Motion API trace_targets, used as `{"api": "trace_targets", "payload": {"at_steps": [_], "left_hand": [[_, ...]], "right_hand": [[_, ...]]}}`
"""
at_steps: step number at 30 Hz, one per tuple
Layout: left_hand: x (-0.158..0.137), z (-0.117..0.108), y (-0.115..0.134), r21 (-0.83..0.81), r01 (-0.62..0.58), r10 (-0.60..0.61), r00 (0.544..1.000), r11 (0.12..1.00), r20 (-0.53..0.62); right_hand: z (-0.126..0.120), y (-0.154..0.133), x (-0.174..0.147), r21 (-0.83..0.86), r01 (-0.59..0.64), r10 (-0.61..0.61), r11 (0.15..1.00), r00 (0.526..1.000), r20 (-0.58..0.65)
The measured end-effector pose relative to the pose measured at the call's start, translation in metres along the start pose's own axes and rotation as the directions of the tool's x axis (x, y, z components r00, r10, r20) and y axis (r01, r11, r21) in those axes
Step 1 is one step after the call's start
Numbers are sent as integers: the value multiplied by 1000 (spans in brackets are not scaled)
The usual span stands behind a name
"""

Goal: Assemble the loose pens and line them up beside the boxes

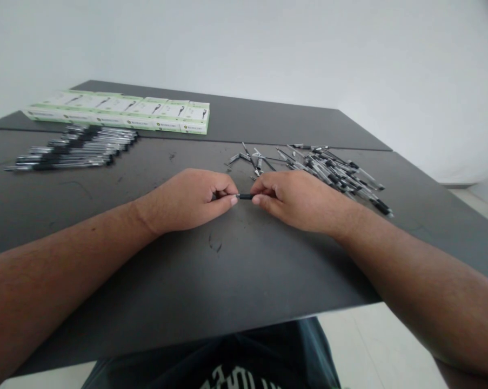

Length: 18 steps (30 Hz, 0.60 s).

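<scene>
Forearms (77, 265) stretched out, that black-gripped pen (246, 196) is pinched by left hand (191, 200) and right hand (302, 201) and could totally be bent if pushed crooked.

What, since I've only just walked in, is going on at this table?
Someone's left hand and right hand pinch a slim, partly black pen piece between them. A loose pile of pens and parts lies beyond the right hand. A neater row of pens lies to the left, with green-and-white boxes lined up behind it.
</scene>
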<state>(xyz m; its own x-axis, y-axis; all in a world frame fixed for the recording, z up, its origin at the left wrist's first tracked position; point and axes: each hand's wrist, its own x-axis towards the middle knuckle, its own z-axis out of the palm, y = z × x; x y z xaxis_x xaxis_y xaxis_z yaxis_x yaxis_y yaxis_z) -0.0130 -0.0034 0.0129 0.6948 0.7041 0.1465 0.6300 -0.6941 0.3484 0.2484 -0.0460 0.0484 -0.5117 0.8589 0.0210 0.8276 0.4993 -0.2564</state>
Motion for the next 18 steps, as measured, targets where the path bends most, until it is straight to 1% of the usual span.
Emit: {"api": "trace_targets", "payload": {"at_steps": [2, 4, 7, 11, 13, 15, 18], "left_hand": [[0, 0, 0, 1, 1, -1, 1000, 1000, 5], [0, 0, 1, 4, 2, -2, 1000, 1000, 2], [0, 0, 1, 2, 0, 0, 1000, 1000, -8], [0, 0, 1, 6, -4, 4, 1000, 1000, -7], [0, 0, 1, 9, -9, 10, 1000, 1000, -10], [0, 0, 1, 4, -9, 9, 1000, 1000, -12], [0, 0, 1, -5, -1, 1, 1000, 1000, -10]], "right_hand": [[0, 1, 0, 38, -20, 21, 999, 999, -25], [-1, 0, 0, 17, -27, 27, 999, 1000, -12], [-1, 0, 0, -31, -3, 4, 1000, 1000, 19], [0, 0, 0, 18, -10, 10, 1000, 1000, -19], [0, 0, 0, -8, -14, 14, 1000, 1000, -3], [0, 0, 0, -40, 7, -6, 999, 1000, 26], [0, 0, 0, -4, 23, -23, 1000, 1000, 19]]}}
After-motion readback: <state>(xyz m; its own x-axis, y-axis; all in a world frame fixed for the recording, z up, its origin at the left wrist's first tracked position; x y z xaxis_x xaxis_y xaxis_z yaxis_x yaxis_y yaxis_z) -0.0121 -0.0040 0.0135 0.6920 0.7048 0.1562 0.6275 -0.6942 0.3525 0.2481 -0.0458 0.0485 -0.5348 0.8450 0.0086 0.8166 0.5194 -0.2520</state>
